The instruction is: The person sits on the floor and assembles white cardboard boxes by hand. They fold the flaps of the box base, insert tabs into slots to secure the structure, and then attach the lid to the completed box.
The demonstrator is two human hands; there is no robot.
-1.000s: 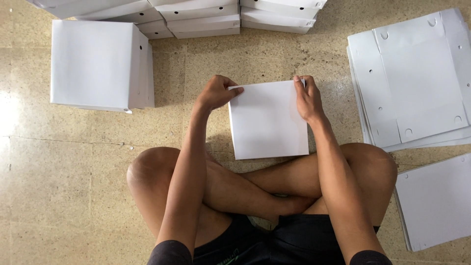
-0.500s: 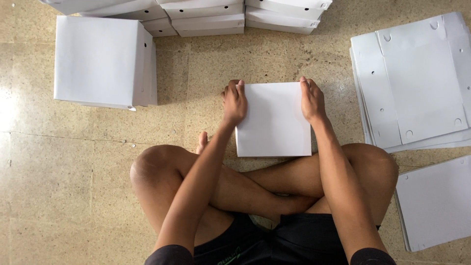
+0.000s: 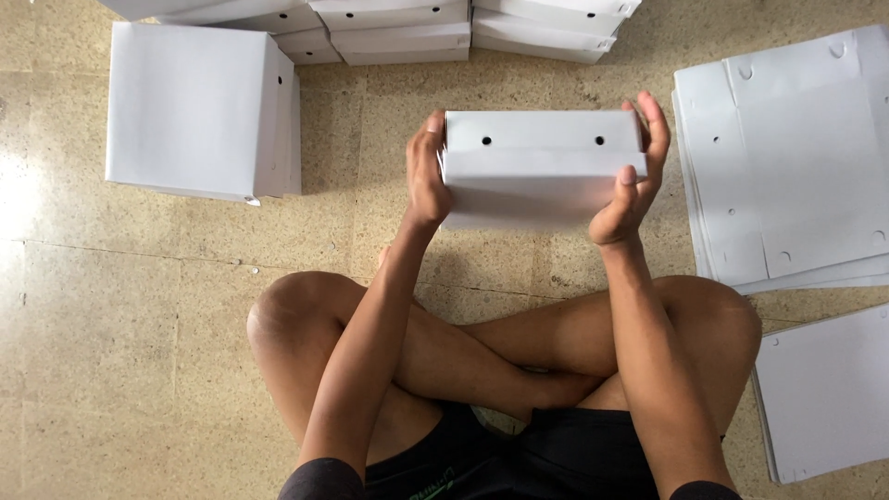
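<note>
1. The white box (image 3: pixel 542 167) is held between both hands, clear of the tiled floor (image 3: pixel 139 324). Half a second earlier it lay flat on the floor with its broad face up; it has since been lifted and tipped, so that a narrow side wall with two small round holes is presented to the camera.
2. The left hand (image 3: pixel 426 176) is pressed flat against the left end of the box, fingers pointing away from the body. The right hand (image 3: pixel 634 176) is clamped on the right end, with the thumb laid on the near face and the fingers wrapped over the far edge. Both grips are closed on the box.
3. The box appears fully formed and closed; from the change of posture it is judged that the folding of this piece is complete and that the piece is being carried or inspected.
4. Left of the grip, and well apart from it, a finished box stack (image 3: pixel 199 111) stands on the floor.
5. Beyond the grip, further folded boxes (image 3: pixel 398 32) are lined up.
6. Right of the grip, flat unfolded blanks (image 3: pixel 787 148) are piled; a second pile of blanks (image 3: pixel 824 398) lies nearer the right knee.
</note>
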